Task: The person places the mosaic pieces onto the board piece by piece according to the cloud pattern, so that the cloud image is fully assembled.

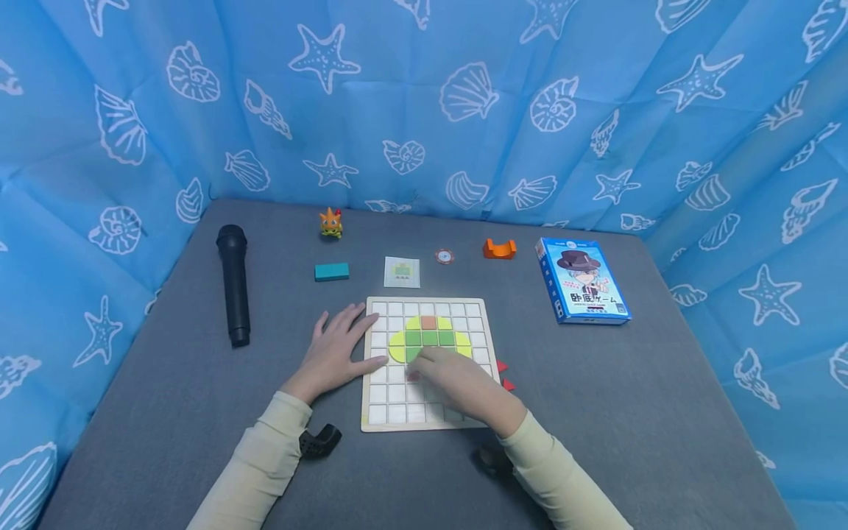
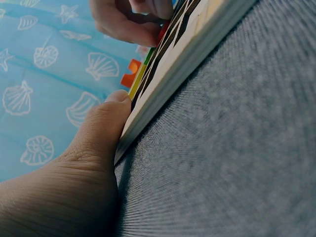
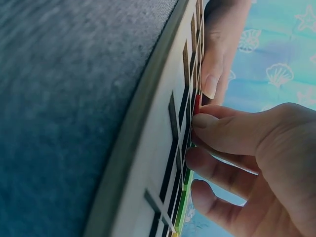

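A wooden grid board [image 1: 384,416] lies on the grey table, holding green square tiles [image 1: 429,338], yellow rounded pieces [image 1: 396,347] and one orange-brown square [image 1: 428,322]. My left hand [image 1: 334,353] lies at the board's left side with fingers spread, its thumb over the edge. Over the board's middle, my right hand [image 1: 457,379] pinches a small red piece [image 3: 197,103] between thumb and finger, against the grid just below the green tiles. Its exact shape is hidden by the fingers. Two red triangles [image 1: 502,366] lie by the board's right edge, partly behind it.
Behind the board are a picture card [image 1: 402,272], a teal block [image 1: 331,272], a round token [image 1: 444,256], an orange curved block [image 1: 500,249] and a toy figure [image 1: 330,222]. A black microphone [image 1: 235,287] lies left, a blue game box [image 1: 584,281] right.
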`<state>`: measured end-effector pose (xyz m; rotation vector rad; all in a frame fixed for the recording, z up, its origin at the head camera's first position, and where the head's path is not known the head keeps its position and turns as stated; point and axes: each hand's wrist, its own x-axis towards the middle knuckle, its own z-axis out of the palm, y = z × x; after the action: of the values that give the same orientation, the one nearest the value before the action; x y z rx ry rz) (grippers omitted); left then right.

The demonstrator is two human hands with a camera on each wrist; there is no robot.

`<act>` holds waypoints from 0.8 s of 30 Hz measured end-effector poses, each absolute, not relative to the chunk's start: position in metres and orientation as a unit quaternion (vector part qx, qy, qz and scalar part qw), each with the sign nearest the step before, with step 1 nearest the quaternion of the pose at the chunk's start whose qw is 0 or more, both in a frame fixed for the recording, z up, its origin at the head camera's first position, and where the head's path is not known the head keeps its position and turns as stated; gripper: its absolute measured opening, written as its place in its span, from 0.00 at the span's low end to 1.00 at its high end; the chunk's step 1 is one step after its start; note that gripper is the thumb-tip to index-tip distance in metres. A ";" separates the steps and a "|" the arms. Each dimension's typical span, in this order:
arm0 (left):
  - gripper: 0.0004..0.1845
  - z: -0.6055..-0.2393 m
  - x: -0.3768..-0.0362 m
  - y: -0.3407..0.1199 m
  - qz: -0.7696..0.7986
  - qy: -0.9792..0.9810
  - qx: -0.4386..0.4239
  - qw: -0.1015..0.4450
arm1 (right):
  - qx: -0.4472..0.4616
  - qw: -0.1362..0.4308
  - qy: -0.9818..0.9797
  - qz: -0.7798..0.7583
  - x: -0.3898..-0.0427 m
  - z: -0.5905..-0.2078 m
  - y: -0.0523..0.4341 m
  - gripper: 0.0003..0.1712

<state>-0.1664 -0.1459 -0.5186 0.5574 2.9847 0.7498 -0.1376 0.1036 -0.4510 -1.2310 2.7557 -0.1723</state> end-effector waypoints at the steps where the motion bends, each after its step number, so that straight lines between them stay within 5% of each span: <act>1: 0.45 -0.519 -0.166 -0.146 0.240 0.954 0.178 0.007 | -0.406 0.060 0.910 -0.057 -0.138 -0.451 0.103 0.19; 24: 0.44 -0.517 -0.167 -0.146 0.236 0.955 0.179 0.002 | -0.414 0.028 0.908 -0.058 -0.137 -0.455 0.100 0.14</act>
<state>-0.1666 -0.1458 -0.5165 0.5606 2.9971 0.7401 -0.1368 0.1002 -0.4548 -1.2770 2.8022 -0.1787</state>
